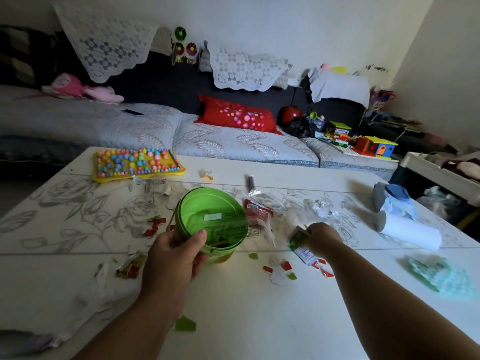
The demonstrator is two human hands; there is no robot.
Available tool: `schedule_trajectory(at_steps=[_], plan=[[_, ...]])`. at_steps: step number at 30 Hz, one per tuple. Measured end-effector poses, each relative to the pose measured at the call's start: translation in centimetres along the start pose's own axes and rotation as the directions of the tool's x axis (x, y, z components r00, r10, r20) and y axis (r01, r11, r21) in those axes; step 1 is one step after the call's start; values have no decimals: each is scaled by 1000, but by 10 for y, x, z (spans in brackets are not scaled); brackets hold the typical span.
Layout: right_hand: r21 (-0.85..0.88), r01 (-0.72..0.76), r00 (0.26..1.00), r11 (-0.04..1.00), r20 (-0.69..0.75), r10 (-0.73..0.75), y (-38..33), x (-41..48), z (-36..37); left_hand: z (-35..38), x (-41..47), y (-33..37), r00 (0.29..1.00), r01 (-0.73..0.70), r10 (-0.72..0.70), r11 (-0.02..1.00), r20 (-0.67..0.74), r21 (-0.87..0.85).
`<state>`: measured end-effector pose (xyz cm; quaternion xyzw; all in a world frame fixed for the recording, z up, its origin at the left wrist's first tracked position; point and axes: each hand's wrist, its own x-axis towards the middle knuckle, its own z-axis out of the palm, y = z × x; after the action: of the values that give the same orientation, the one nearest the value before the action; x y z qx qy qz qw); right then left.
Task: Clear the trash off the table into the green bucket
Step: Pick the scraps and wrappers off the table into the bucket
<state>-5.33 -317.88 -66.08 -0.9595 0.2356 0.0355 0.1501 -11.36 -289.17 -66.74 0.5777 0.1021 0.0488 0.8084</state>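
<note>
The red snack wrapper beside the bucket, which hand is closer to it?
Left. The left hand grips the green bucket touching the red snack wrapper; the right hand pinches a green scrap farther right.

Glossy translucent plastic bucket (213,219); smooth table (259,320).

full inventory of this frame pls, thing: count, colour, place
green bucket: 1, green, table centre, tilted, held at near rim
red wrapper: 1, red and clear, right of bucket
green-white wrapper: 1, in right hand
paper scraps: many, red, green, white, scattered on table
bead tray: 1, yellow, far left of table
paper roll: 1, white, table right
green cloth: 1, near right edge
table: 1, white
red pillow: 1, on sofa
left hand: gripping bucket
right hand: closed on green-white wrapper
</note>
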Motion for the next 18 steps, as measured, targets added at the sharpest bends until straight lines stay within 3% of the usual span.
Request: schedule_trajectory(at_steps=[3, 6, 8, 10, 11, 13, 15, 18], plan=[[150, 56, 995, 987, -91, -42, -9, -9, -19, 1, 0, 1, 1000, -13, 13, 1000, -2, 20], [331, 200, 957, 922, -269, -110, -25, -24, -50, 0, 0, 0, 1000, -8, 8, 999, 7, 35], [551, 327, 935, 768, -308, -177, -43, -42, -71, 1, -1, 1, 1000, -5, 4, 999, 15, 37], [750, 371, 922, 547, -228, -312, -67, -64, -87, 3, -3, 1, 1000, 5, -5, 1000, 14, 27], [784, 359, 909, 507, -169, -382, -80, -74, -90, 3, -3, 1, 1000, 13, -13, 1000, 11, 21], [682, 394, 883, 616, -96, -459, -106, -88, -87, 4, -3, 0, 999, 32, -32, 999, 7, 15], [463, 475, 859, 748, -58, -509, -129, -95, -74, 3, -3, 0, 999, 47, -47, 999, 6, 8], [241, 524, 838, 817, 23, -545, -153, -104, -51, 1, -3, 1, 998, 65, -65, 998, 8, -9]])
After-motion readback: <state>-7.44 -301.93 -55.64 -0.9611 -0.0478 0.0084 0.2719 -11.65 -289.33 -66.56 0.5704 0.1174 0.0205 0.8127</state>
